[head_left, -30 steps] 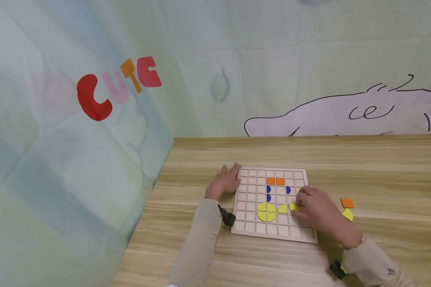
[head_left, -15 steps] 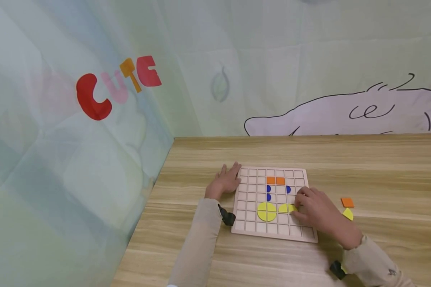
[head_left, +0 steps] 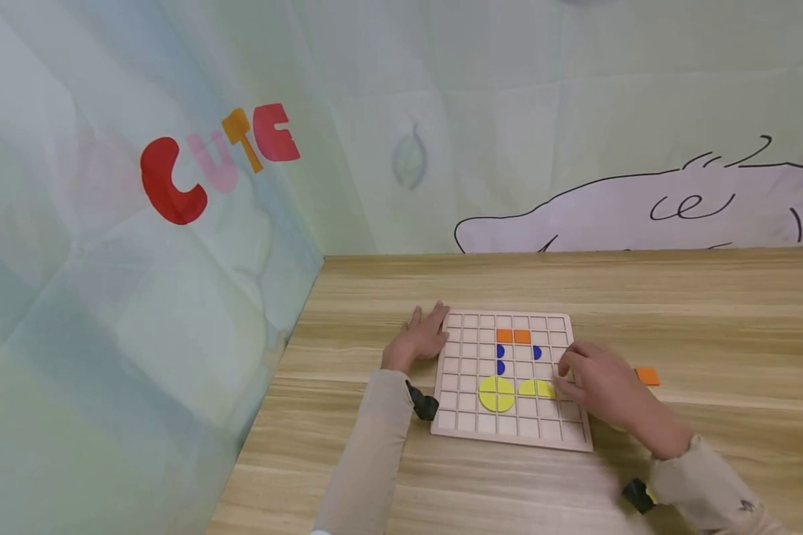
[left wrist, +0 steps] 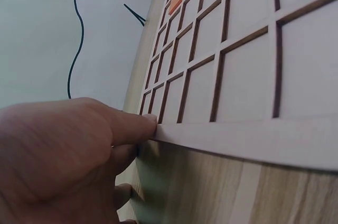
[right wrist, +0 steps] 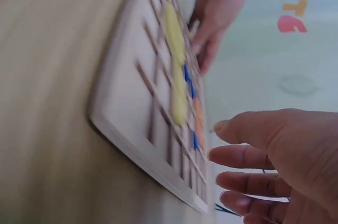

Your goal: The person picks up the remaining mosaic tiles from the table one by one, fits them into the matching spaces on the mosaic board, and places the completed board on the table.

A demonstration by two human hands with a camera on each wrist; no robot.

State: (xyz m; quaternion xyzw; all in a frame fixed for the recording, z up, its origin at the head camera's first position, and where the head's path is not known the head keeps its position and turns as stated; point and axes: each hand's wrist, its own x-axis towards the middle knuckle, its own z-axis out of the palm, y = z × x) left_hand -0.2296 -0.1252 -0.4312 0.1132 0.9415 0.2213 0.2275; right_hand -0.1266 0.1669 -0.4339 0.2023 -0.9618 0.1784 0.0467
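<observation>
A wooden grid board lies on the table. Set into it are two orange squares, several blue half-discs, a yellow disc of quarter pieces, and two yellow quarters side by side forming a half-disc. My left hand rests against the board's left edge, its index fingertip on the rim in the left wrist view. Over the right side of the board, my right hand holds nothing. Its fingers are spread and relaxed in the right wrist view, apart from the pieces.
An orange square tile lies on the wooden table right of the board, partly behind the right hand. A printed cloth hangs at the back and left of the table.
The right hand lowered a yellow quarter flat beside another one and let go. It then drew back slightly to the right, now covering the loose yellow piece. The left hand stayed put.
</observation>
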